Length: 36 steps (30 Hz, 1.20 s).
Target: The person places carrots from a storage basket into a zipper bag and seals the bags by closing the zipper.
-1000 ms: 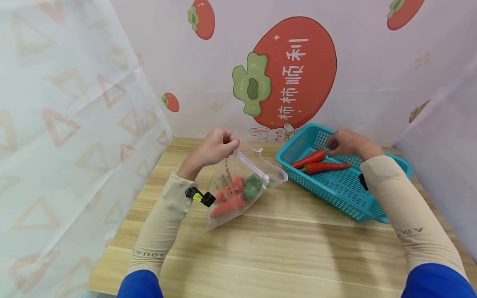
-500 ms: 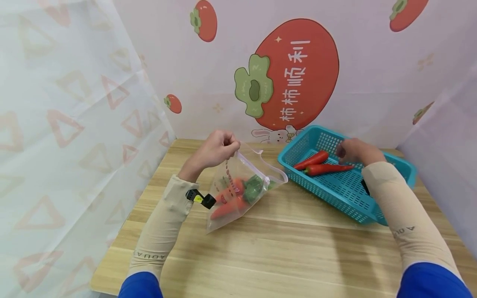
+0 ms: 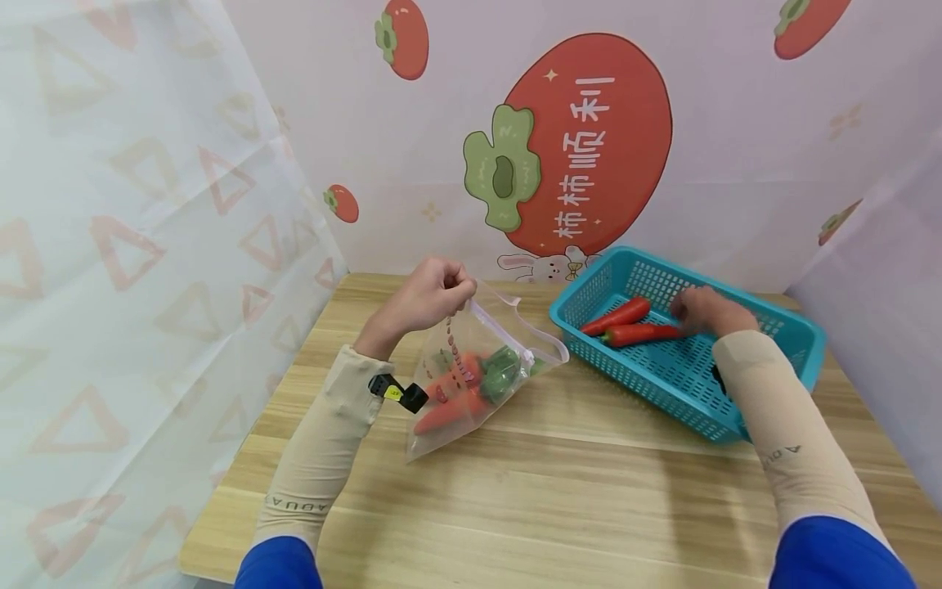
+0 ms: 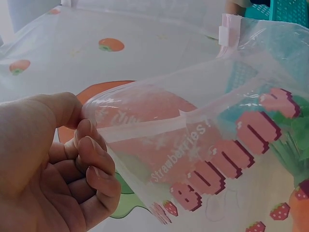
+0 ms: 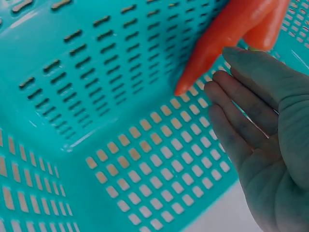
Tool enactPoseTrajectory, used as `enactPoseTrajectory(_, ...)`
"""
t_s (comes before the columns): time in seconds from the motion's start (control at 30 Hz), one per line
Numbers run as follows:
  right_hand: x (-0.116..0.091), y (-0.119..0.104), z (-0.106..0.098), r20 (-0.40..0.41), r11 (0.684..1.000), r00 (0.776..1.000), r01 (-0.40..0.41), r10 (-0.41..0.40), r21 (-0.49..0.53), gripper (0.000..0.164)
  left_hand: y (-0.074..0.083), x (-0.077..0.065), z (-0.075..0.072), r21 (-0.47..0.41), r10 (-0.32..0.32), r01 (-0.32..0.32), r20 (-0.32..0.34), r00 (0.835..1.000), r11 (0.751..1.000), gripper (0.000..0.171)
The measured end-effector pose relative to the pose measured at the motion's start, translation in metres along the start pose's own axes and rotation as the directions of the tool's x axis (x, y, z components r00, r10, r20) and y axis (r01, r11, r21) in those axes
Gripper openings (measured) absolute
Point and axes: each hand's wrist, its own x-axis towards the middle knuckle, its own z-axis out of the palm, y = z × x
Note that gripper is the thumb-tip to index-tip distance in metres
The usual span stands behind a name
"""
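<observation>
My left hand (image 3: 430,298) pinches the top corner of a clear zip bag (image 4: 231,111), printed with pink "BUNNY" lettering, between thumb and index finger. Its slider sits at the other end of the zip, and the mouth gapes. Inside lie orange-red carrots (image 3: 450,411) with green tops (image 3: 502,372). Over the turquoise basket (image 3: 680,417) is my right hand (image 3: 710,312), fingers loosely bent. In the right wrist view its fingertips are close beside a red chili pepper (image 5: 210,50); nothing shows between them. Another red chili pepper (image 3: 616,316) lies behind that one.
The basket stands angled at the back right of the wooden table (image 3: 530,507), near the back wall cloth (image 3: 434,147). A side cloth (image 3: 147,286) hangs along the left table edge.
Inside the basket, my right hand has moved rightward and then lower, to the front pepper's thin end. My left hand keeps its pinch on the bag.
</observation>
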Motion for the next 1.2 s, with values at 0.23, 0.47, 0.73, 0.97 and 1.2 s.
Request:
enactPoseTrajectory(0.23, 0.004, 0.005, 0.010, 0.000, 0.999, 0.999, 0.034, -0.034, -0.036, 0.027, -0.002, 0.002, 0.001, -0.001, 0.000, 0.000, 0.002, 1.000, 1.000, 0.030)
enactPoseTrajectory(0.47, 0.002, 0.001, 0.012, 0.013, 0.995, 0.999, 0.047, -0.046, -0.088, 0.014, -0.003, 0.001, 0.000, 0.001, -0.001, 0.001, 0.003, 1.000, 1.000, 0.029)
enactPoseTrajectory(0.73, -0.001, -0.002, 0.006, 0.085, 0.995, 0.996, 0.031, -0.023, -0.095, 0.016, -0.003, 0.000, 0.001, 0.001, -0.006, 0.006, 0.016, 1.000, 1.000, 0.029)
enactPoseTrajectory(0.97, -0.016, -0.003, -0.008, 0.157, 0.998, 0.988, 0.005, 0.004, -0.059, 0.030, -0.001, -0.001, 0.002, -0.005, -0.005, 0.005, 0.011, 1.000, 1.000, 0.029)
enactPoseTrajectory(1.2, -0.029, -0.003, -0.021, 0.102, 0.992, 0.988, 0.117, -0.113, -0.038, 0.018, -0.003, -0.001, 0.004, -0.008, -0.002, 0.002, 0.019, 1.000, 1.000, 0.028)
